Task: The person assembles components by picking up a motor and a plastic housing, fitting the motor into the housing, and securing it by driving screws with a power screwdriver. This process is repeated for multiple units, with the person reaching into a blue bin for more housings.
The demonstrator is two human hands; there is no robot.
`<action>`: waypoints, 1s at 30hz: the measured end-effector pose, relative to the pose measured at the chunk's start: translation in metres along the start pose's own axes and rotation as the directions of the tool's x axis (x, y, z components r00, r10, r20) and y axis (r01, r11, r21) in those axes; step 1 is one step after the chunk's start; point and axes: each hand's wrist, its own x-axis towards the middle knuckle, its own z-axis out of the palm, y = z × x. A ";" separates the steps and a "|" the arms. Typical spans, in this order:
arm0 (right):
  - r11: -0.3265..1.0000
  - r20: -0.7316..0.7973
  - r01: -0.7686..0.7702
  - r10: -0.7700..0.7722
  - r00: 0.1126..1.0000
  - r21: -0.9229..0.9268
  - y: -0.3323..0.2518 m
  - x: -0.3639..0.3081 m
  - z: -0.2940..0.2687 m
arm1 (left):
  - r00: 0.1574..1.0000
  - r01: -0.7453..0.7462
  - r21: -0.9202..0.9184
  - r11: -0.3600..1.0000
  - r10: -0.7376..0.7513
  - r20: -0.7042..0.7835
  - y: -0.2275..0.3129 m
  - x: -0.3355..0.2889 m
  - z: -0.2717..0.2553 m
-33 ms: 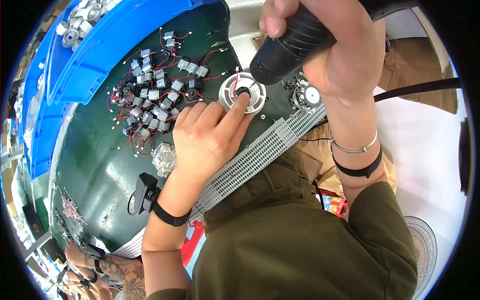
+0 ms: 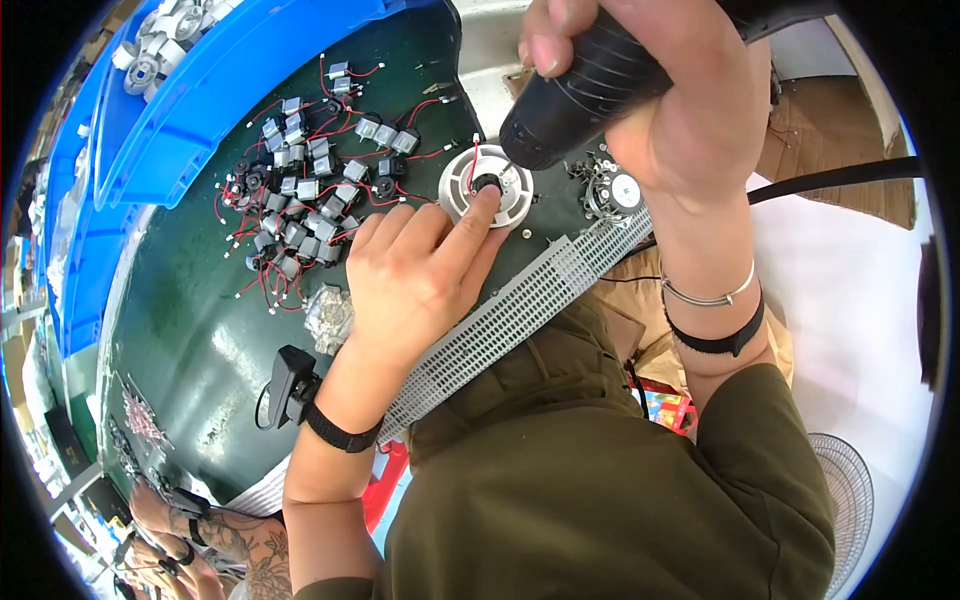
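A black electric screwdriver (image 2: 590,95) is wrapped in my right hand (image 2: 690,110), its nose tilted down to the left. Its bit meets a white round plastic housing (image 2: 517,205) with spokes and a dark centre, from which a red wire rises. With my left hand (image 2: 415,270) I hold this housing against the table; the index fingertip presses on its dark centre and the thumb lies by the near rim. Left of that hand lies a pile of small grey motors (image 2: 310,225) with red wires. A small loose screw (image 2: 527,234) sits just below the housing.
Blue bins (image 2: 190,130) with white plastic parts (image 2: 170,45) stand at the far left. Small screws cling to a round metal piece (image 2: 615,190) right of the housing. A clear bag (image 2: 328,318) lies near my left wrist. Another person's tattooed arm (image 2: 245,540) shows lower left.
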 end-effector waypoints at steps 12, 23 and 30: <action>0.988 0.147 0.122 -0.135 0.980 0.092 0.027 -0.005 -0.010 | 0.999 0.027 -0.062 0.998 -0.029 -0.021 -0.002 0.000 0.006; 0.950 0.283 0.277 -0.230 0.931 -0.141 0.034 0.001 -0.019 | 0.994 0.086 -0.011 0.996 -0.087 -0.067 0.000 -0.003 0.004; 0.955 0.081 0.220 -0.240 0.967 0.199 0.003 0.014 0.016 | 0.973 0.129 -0.239 0.962 -0.170 -0.157 0.002 -0.001 0.002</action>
